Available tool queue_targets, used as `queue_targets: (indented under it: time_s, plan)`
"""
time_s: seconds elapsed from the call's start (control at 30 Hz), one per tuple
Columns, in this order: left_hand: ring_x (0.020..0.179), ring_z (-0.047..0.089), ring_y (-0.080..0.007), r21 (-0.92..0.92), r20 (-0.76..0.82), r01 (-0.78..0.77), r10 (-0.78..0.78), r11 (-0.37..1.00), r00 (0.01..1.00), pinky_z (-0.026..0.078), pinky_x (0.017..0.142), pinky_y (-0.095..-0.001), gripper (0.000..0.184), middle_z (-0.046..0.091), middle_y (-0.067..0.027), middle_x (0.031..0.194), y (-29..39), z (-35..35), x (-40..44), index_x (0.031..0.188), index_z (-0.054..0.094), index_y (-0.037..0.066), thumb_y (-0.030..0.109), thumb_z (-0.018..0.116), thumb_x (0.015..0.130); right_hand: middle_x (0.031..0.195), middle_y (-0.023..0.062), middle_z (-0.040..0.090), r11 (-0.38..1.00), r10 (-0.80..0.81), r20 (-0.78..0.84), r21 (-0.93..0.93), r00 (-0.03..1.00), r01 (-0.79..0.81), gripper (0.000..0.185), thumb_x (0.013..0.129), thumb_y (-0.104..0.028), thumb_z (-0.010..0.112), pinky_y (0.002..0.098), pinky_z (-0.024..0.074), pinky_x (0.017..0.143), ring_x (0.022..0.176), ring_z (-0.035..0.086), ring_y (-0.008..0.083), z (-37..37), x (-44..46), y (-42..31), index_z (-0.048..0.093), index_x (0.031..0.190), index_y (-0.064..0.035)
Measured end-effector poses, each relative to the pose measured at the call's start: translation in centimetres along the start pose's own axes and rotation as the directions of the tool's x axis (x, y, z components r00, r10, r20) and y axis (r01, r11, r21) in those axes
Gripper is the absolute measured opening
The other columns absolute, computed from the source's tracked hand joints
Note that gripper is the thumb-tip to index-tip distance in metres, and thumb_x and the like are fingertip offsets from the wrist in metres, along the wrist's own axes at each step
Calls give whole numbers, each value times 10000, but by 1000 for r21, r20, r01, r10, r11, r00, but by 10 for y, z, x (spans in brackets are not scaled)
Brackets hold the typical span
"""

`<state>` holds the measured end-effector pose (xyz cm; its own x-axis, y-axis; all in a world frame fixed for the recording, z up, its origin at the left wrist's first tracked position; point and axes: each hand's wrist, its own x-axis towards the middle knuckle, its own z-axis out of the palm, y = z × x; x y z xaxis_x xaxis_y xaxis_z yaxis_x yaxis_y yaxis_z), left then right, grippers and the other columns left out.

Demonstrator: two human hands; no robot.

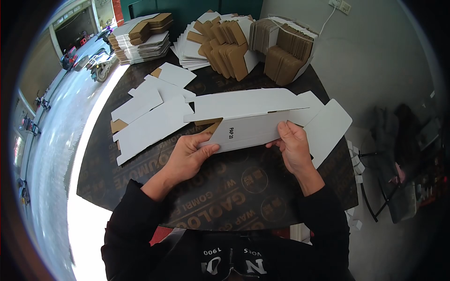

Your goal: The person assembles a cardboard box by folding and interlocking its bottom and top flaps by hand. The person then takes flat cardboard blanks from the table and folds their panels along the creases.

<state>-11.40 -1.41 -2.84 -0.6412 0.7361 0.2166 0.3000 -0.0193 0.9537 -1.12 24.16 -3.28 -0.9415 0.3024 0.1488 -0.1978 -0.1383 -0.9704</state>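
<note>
A partly folded white cardboard box (251, 129) with "PAP 20" printed on its side is held over the dark table. My left hand (192, 152) grips its left end, the thumb on the front panel and the fingers at the brown inner flap. At the right end my right hand (294, 140) pinches the same box, thumb on the front panel. The box's long upper panel stretches behind both hands. To its right, a white cardboard flap (328, 126) reaches past my right hand. Flat white blanks (154, 124) lie overlapping to the left of the box.
Along the table's back edge stand a stack of flat cartons (140, 42), a fanned pile with brown flaps (225, 47) and a strapped bundle (283, 49). The dark printed table (206, 201) has a curved edge. A chair (393, 187) stands right.
</note>
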Motion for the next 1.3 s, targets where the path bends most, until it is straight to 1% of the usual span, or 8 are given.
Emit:
queue_targets:
  time_s: [0.27, 0.4, 0.6, 0.73, 0.93, 1.07, 1.23, 1.3]
  plan:
    - [704, 525, -92, -22, -8, 8, -8, 1000, 1000, 455, 679, -218, 217, 643, -45, 900, 1, 3, 0, 1061, 655, -87, 98, 619, 953, 990, 141, 626, 999, 24, -17, -25, 1000, -25, 305, 1035, -214, 478, 282, 499, 681, 786, 565, 153, 0, -1, -1, 595, 1075, 65]
    - [697, 521, -97, -27, 21, 81, -81, 996, 997, 449, 665, -220, 198, 641, -52, 877, 4, 1, -1, 1054, 668, -74, 84, 622, 944, 1009, 143, 634, 999, 31, -4, -42, 1000, -31, 301, 1033, -216, 481, 283, 496, 749, 827, 578, 153, -2, -1, 1, 600, 1072, 58]
    - [683, 514, -102, 37, 48, 31, -33, 999, 998, 439, 642, -220, 186, 647, -58, 853, -6, 4, -1, 1059, 679, -64, 62, 611, 940, 1051, 155, 648, 998, -47, -106, -56, 993, 41, 310, 1023, -228, 503, 291, 469, 866, 912, 602, 162, -4, 1, 5, 603, 1089, 58]
    - [696, 516, -113, 153, 110, -132, 116, 979, 987, 433, 644, -227, 185, 652, -74, 836, -16, 4, 0, 1058, 687, -56, 61, 615, 934, 1114, 170, 646, 993, 39, -197, 121, 980, -16, 313, 1001, -208, 516, 315, 419, 964, 1018, 599, 179, -4, 2, 4, 603, 1109, 72]
    - [731, 524, -123, 107, 126, -61, 47, 992, 991, 438, 671, -234, 219, 661, -83, 840, -1, 4, -4, 1082, 685, -46, 27, 584, 902, 1157, 180, 632, 967, 75, -186, 253, 980, -26, 342, 977, -194, 494, 335, 405, 983, 1068, 589, 200, 0, 2, -3, 579, 1151, 87]
    - [906, 636, -237, -317, 139, 75, -32, 946, 990, 472, 862, -278, 344, 713, -142, 1004, 4, -3, -1, 1108, 679, -76, -39, 490, 824, 1195, 187, 613, 936, 110, -266, 351, 958, -10, 374, 958, -190, 461, 346, 382, 1007, 1101, 576, 215, -5, 4, -2, 550, 1191, 89]
    - [812, 600, -151, -492, 32, 45, -34, 869, 999, 471, 756, -242, 444, 721, -109, 941, -2, -3, 0, 1145, 657, -58, -38, 401, 782, 1203, 192, 607, 931, 106, -300, 364, 948, 11, 401, 957, -206, 452, 345, 374, 1010, 1107, 577, 225, -1, 3, -6, 527, 1219, 88]
    - [839, 614, -167, -373, -23, 25, -36, 927, 999, 476, 780, -250, 450, 719, -121, 965, 1, -5, -2, 1153, 650, -60, -42, 397, 781, 1201, 192, 606, 933, 100, -298, 360, 949, 15, 397, 957, -203, 453, 345, 374, 1009, 1103, 577, 223, -1, 4, -6, 527, 1215, 90]
